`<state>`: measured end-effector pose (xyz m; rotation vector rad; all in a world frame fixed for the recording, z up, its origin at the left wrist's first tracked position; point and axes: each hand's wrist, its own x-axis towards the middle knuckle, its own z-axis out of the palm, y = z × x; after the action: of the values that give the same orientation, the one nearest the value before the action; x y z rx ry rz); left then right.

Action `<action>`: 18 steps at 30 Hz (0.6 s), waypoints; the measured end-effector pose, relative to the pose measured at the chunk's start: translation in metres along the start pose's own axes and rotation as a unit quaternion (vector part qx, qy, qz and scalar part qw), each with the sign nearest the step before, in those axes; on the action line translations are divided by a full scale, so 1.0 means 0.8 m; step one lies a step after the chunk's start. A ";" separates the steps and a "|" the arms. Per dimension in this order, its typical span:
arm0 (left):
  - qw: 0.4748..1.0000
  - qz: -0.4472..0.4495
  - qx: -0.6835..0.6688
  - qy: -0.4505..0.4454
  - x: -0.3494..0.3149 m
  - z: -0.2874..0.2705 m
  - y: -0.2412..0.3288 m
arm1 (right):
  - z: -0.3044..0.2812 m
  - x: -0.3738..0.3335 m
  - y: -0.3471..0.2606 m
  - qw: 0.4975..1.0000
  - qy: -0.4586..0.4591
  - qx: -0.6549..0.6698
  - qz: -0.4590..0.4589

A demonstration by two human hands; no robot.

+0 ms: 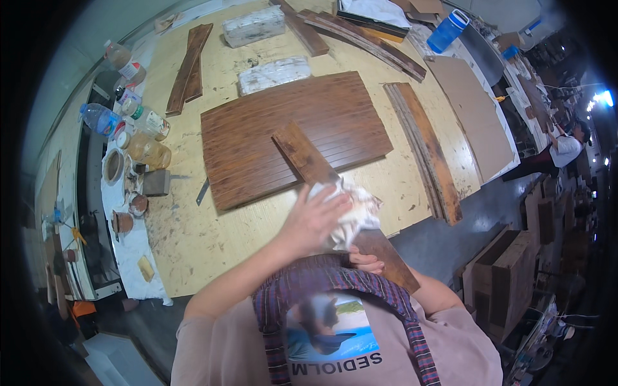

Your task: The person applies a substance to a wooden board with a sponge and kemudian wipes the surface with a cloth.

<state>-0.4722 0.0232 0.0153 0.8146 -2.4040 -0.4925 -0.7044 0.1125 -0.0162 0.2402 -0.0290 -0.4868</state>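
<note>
A narrow brown wooden plank slants from over the table down to my chest. My left hand presses a crumpled white rag, smudged with brown, onto the plank's upper face, its fingers bent over the cloth. Lower down, my right hand has its fingers curled around the plank's edge; part of that hand is hidden beneath the wood. The plank's far end overlaps a wide reddish-brown grooved wood panel lying flat on the table.
Two white-wrapped blocks lie behind the panel. Wood strips flank it. Bottles and jars crowd the table's left edge. A blue bottle and cardboard sheet are at right. Brown boxes stand lower right; another person is beyond.
</note>
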 end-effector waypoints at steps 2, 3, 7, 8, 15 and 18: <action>0.990 -0.093 0.090 -0.059 0.019 0.014 -0.034 | 0.006 0.000 0.000 0.999 -0.034 0.025 -0.008; 0.980 -0.155 0.119 -0.027 0.034 0.015 -0.065 | -0.002 0.007 -0.002 0.995 -0.096 0.032 0.011; 0.943 -0.264 0.184 -0.086 0.066 -0.032 -0.153 | -0.013 0.008 0.011 0.998 -0.061 0.024 -0.017; 0.930 -0.283 0.205 -0.111 0.071 -0.039 -0.154 | -0.016 0.007 0.008 0.998 -0.059 0.006 -0.009; 0.985 -0.132 0.101 -0.047 0.051 0.018 -0.084 | -0.017 0.002 0.012 0.998 -0.033 0.035 -0.038; 0.968 -0.208 0.137 -0.038 0.083 -0.006 -0.147 | -0.008 0.004 0.017 0.996 -0.063 0.059 -0.030</action>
<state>-0.4611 -0.1085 -0.0139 1.4642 -2.4044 -0.3549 -0.6948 0.1240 -0.0193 0.3262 -0.1754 -0.5595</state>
